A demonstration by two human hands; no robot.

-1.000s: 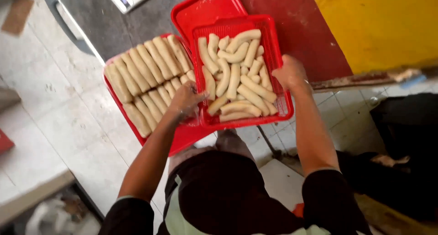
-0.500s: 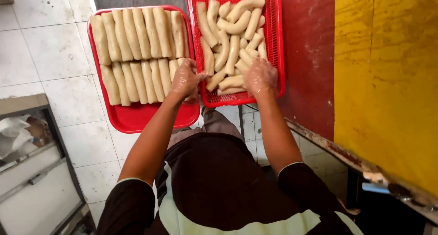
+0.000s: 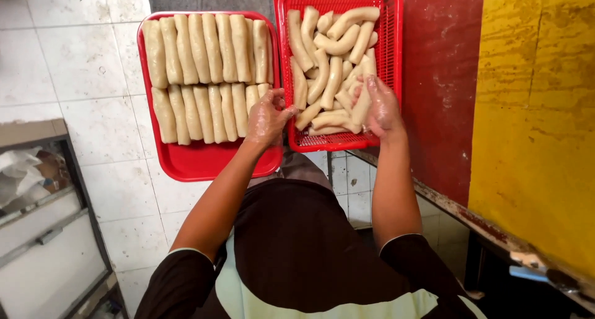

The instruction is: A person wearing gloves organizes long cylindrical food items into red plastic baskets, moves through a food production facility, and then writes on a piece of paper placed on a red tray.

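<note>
Upper middle of the frame, two red containers sit side by side on a white tiled surface. The red tray (image 3: 204,161) on the left carries two neat rows of pale dough rolls (image 3: 207,46). The red slotted basket (image 3: 396,52) on the right holds a loose heap of dough sticks (image 3: 322,71). The left hand (image 3: 268,115) rests at the tray's right edge, fingers curled loosely beside the last roll in the lower row; whether it grips one I cannot tell. The right hand (image 3: 379,105) is in the basket, its grip closed around one dough stick (image 3: 361,102) at the heap's lower right.
</note>
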